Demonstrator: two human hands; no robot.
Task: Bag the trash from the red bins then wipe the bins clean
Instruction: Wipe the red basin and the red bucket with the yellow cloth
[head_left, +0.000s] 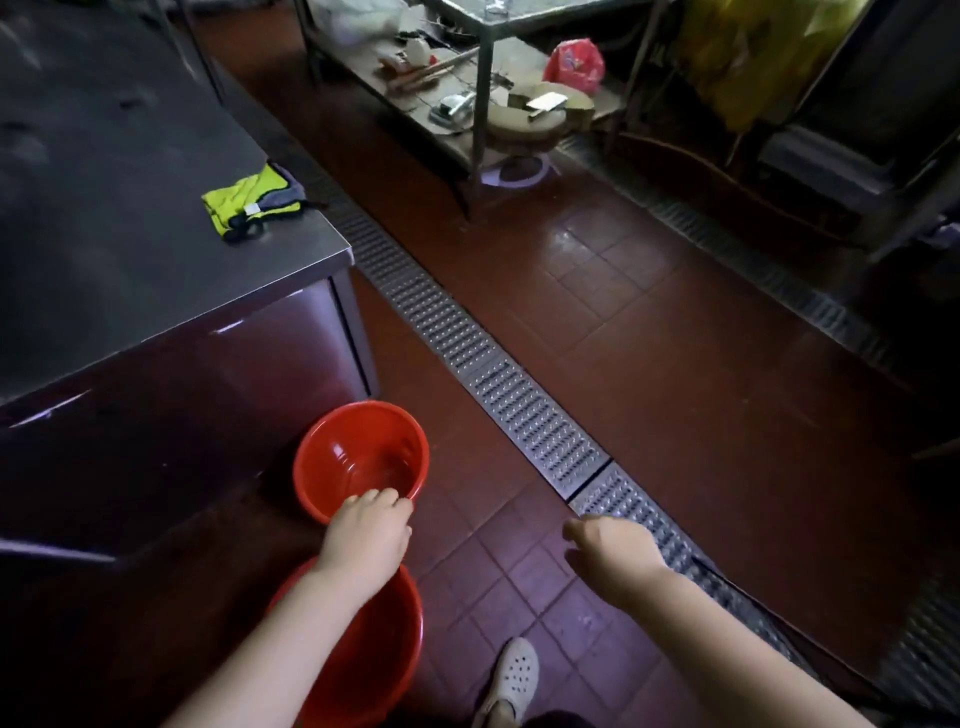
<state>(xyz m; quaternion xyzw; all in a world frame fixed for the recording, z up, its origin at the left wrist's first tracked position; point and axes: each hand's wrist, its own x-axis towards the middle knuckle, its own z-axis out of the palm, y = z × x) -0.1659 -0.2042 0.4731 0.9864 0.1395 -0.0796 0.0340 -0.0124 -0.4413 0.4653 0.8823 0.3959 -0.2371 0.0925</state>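
Red-brown tiled floor (649, 332), steel drain grate (524, 415), steel counter (130, 218), two red bins (358, 457)

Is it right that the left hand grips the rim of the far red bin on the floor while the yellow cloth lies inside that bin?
Not quite. The head view shows the left hand on the rim of the far red bin, but the yellow cloth lies on the steel counter, not inside the bin.
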